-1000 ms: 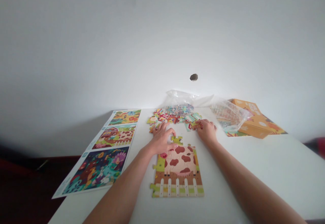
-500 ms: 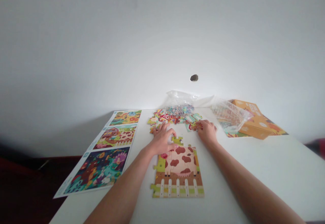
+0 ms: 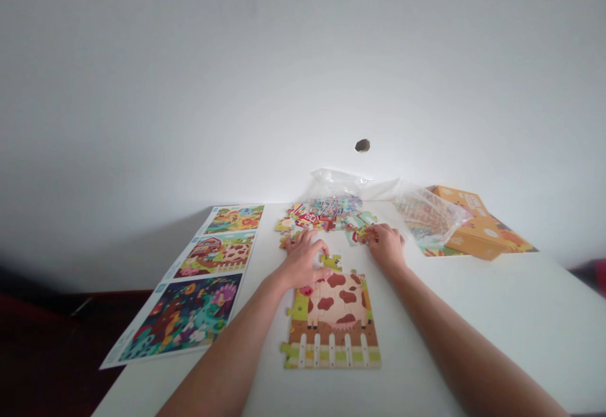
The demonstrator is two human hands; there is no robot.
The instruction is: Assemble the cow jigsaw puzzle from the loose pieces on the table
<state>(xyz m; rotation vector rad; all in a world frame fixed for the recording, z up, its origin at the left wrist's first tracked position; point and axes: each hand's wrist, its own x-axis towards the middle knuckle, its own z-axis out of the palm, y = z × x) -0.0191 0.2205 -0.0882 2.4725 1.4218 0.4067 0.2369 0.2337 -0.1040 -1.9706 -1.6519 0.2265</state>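
By the cow puzzle (image 3: 338, 310), left hand (image 3: 303, 260) loosely spread; right hand (image 3: 386, 245) touching yellowish piece (image 3: 362, 234), can't tell if gripping tbh

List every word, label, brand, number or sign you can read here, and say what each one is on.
None can be read with certainty.
Orange box: pale lettering on its top, too blurred to read.
Picture sheet: small blue tags and faint marks along its margin, too small to read.
Assembled puzzle section: no lettering seen.
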